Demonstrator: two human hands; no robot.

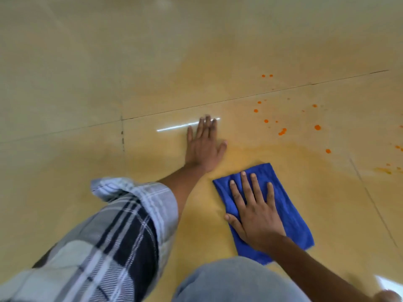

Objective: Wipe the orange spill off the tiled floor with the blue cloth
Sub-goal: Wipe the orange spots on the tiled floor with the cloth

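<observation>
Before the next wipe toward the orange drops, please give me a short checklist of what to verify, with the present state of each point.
1. Right hand flat on the blue cloth: ok.
2. Cloth lies flat on the tiled floor: ok.
3. Left hand braced on the floor, off the cloth: ok.
4. Orange drops cleaned: not ok, they lie beyond the cloth.
5. Orange smear at right cleaned: not ok.
6. Cloth underside clean: cannot tell.

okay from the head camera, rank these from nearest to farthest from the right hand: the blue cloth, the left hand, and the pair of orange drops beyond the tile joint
1. Blue cloth: directly under the right hand, pressed flat.
2. Left hand: ahead and to the left, flat on the tiled floor.
3. Pair of orange drops: far ahead, beyond the tile joint.
</observation>
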